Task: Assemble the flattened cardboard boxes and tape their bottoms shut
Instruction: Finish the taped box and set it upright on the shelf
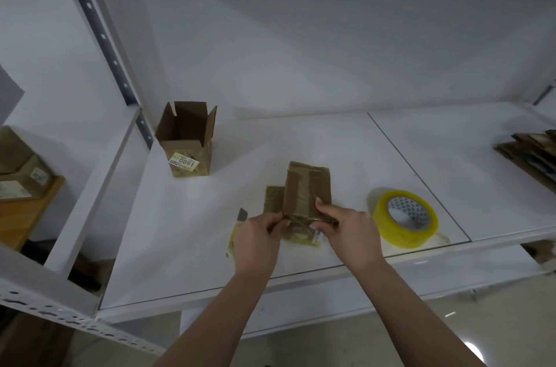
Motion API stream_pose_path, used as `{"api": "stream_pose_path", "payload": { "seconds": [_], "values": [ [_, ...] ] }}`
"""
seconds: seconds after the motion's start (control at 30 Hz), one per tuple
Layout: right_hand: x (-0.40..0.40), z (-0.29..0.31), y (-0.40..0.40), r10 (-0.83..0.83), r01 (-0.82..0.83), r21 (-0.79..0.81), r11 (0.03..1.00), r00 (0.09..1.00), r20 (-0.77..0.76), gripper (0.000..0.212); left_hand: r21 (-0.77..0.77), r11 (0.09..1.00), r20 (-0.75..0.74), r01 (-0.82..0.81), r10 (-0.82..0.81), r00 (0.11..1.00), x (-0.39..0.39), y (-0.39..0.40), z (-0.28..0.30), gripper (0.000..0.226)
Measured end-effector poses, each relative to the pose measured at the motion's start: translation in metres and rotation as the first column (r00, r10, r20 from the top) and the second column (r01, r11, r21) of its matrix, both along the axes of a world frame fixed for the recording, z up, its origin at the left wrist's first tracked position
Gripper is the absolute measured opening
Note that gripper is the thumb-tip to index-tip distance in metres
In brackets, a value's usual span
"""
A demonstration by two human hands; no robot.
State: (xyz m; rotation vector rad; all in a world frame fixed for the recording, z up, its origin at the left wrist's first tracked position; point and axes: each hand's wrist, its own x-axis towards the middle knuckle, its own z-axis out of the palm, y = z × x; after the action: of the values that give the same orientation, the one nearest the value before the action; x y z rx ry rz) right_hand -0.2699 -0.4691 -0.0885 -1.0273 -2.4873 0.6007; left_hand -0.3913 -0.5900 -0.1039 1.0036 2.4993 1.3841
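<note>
A small cardboard box (304, 189), partly folded with old brown tape on its flaps, lies on the white shelf (301, 138) near the front middle. My left hand (258, 239) pinches its near left edge and my right hand (346, 229) grips its near right edge, thumb on top. An assembled open-topped box (186, 141) with a yellowish label stands upright at the back left. A yellow-tinted tape roll (404, 217) lies flat just right of my right hand. A stack of flattened boxes (532, 153) sits at the far right edge.
A grey blade-like tool (242, 214) shows just behind my left hand, mostly hidden. A shelf post (99, 32) rises at the left. Taped boxes (21, 168) rest on a wooden board on the neighbouring shelf at far left.
</note>
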Motion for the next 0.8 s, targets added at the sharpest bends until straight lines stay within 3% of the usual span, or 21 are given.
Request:
{"api": "stream_pose_path", "payload": {
  "seconds": [0.2,0.3,0.37,0.8],
  "values": [
    [0.0,-0.004,0.003,-0.016,0.016,-0.028,0.999,0.999,-0.028,0.046,0.026,0.996,0.005,0.088,-0.088,0.996,-0.009,-0.005,-0.006,0.01],
    [-0.001,-0.005,0.005,-0.023,0.022,-0.014,1.0,0.999,-0.036,0.045,0.085,0.99,0.302,0.114,-0.135,0.944,-0.02,-0.01,-0.011,0.018],
    [-0.001,-0.005,0.005,-0.021,0.02,-0.011,1.0,0.999,-0.034,0.044,0.102,0.987,0.384,0.126,-0.156,0.91,-0.024,-0.011,-0.01,0.014],
    [0.0,-0.01,0.011,0.018,-0.018,-0.006,1.0,0.999,-0.035,0.043,-0.055,0.977,0.166,0.204,-0.192,0.967,-0.029,0.01,-0.003,0.037]
  ]
}}
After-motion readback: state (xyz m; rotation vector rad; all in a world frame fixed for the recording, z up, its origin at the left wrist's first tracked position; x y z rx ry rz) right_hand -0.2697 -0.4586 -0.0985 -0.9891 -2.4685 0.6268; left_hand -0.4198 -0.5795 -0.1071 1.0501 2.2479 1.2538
